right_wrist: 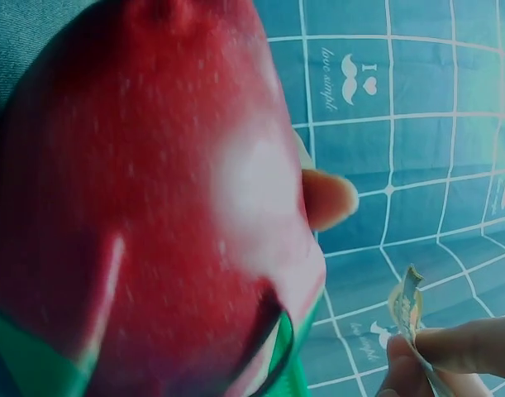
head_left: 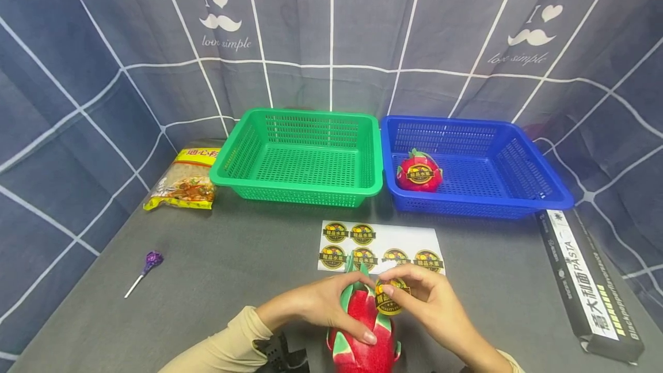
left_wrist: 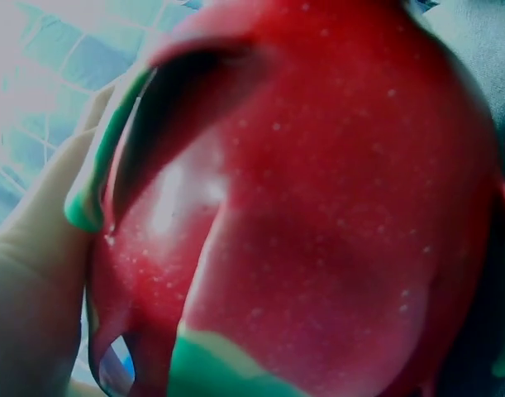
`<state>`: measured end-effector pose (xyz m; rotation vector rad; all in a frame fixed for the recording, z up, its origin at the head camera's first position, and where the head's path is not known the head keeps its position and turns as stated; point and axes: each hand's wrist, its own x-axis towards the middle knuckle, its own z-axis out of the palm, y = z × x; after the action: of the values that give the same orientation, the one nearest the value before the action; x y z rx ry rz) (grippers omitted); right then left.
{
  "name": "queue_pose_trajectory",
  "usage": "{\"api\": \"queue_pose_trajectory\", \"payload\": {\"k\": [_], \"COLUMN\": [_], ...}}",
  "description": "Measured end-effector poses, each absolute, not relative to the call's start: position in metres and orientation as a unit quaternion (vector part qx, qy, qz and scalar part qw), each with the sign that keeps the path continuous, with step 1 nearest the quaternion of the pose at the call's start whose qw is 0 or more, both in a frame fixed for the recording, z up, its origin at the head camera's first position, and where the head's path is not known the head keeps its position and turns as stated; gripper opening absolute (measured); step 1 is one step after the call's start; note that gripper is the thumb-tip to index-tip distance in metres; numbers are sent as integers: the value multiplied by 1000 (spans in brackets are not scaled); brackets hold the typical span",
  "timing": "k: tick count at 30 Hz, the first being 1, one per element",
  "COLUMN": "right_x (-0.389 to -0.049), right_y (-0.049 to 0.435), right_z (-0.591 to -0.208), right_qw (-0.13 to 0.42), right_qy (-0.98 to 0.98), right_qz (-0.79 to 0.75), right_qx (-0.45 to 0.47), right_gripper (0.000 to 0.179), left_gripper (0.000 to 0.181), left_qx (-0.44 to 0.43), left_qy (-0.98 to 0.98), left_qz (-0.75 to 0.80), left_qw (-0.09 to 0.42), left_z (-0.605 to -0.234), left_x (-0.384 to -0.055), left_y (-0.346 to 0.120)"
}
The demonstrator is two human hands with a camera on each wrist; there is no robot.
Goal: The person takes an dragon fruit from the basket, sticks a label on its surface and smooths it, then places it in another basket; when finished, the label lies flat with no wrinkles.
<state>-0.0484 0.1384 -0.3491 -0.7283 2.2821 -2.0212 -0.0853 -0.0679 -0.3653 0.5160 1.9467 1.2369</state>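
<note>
My left hand (head_left: 334,304) grips a red dragon fruit (head_left: 365,327) with green-tipped scales, thumb across its front and fingers round its top. The same dragon fruit (left_wrist: 318,190) fills most of the left wrist view. Between thumb and fingertips my right hand (head_left: 432,298) pinches a round black-and-gold sticker (head_left: 388,297), close beside the fruit's upper right. In the right wrist view the sticker (right_wrist: 407,306) appears nearly edge-on, apart from the fruit. Just beyond the hands lies a white sticker sheet (head_left: 380,243) with several similar stickers on it.
A green basket (head_left: 297,191) stands at the back centre. Beside it, a blue basket (head_left: 481,203) holds another dragon fruit (head_left: 419,172) bearing a sticker. At left are a yellow food packet (head_left: 186,180) and a purple lollipop (head_left: 153,259); a black pasta box (head_left: 590,286) lies at right.
</note>
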Motion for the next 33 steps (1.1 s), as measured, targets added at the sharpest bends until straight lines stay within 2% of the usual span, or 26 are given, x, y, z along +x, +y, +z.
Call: {"api": "queue_pose_trajectory", "payload": {"k": [6,15,19,33], "right_x": [-51,-61,-64,-69], "right_y": [135,130,128,118], "right_z": [-345,-343,-342,-347], "right_qw": [-2,-40,-49,-14], "right_qy": [750,744,734,743], "right_qz": [-635,-652,-666,-657], "right_qx": [-189,-140,-125,-127], "right_gripper": [21,23,22,29], "left_gripper": [64,90,89,87], "left_qx": [181,171,156,112], "left_qy": [764,770,763,733], "left_qz": [513,560,586,649], "left_qw": [346,254,223,172], "left_z": [-367,-363,-362,-366], "left_x": [-90,-109,-117,-127], "left_y": [-69,-79,-85,-87]}}
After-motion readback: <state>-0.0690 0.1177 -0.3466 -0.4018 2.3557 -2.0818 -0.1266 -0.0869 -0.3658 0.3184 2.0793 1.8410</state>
